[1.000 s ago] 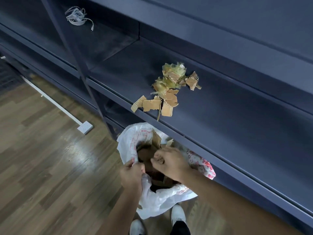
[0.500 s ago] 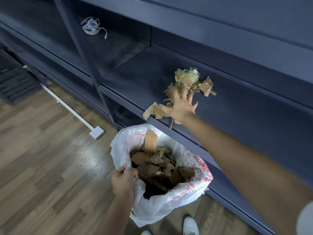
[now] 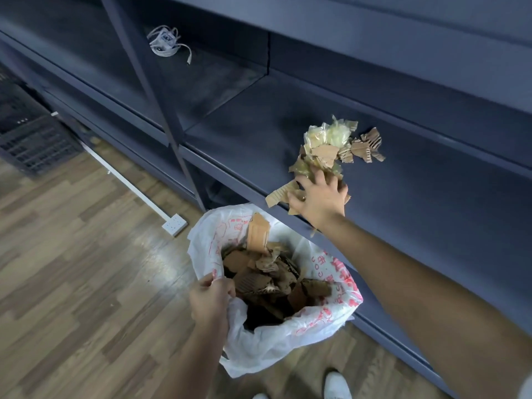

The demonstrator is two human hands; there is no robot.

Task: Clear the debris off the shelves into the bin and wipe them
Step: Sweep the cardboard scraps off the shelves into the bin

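On the dark blue shelf (image 3: 431,197) at the right lies one pile of debris (image 3: 331,148): torn cardboard scraps mixed with crumpled yellowish plastic film. The pile sits near the front edge, and its long axis runs from that edge back and to the right, towards the rear of the shelf. One loose cardboard strip (image 3: 277,197) sticks out over the lip, pointing left. The right hand (image 3: 319,200) lies on the near end of the pile with fingers spread, palm down over the scraps; whether it grips any cannot be told.

Below the shelf edge hangs one white plastic bag (image 3: 259,341) with red print, its mouth open upward and partly filled with brown cardboard pieces, one of which stands upright at the back. The left hand (image 3: 210,300) pinches the bag's near rim, fingers curled tight on the plastic.

One coiled white cable (image 3: 167,43) rests on the neighbouring shelf section to the left. Two white shoes (image 3: 336,384) show at the bottom, on the wooden floor (image 3: 72,283).
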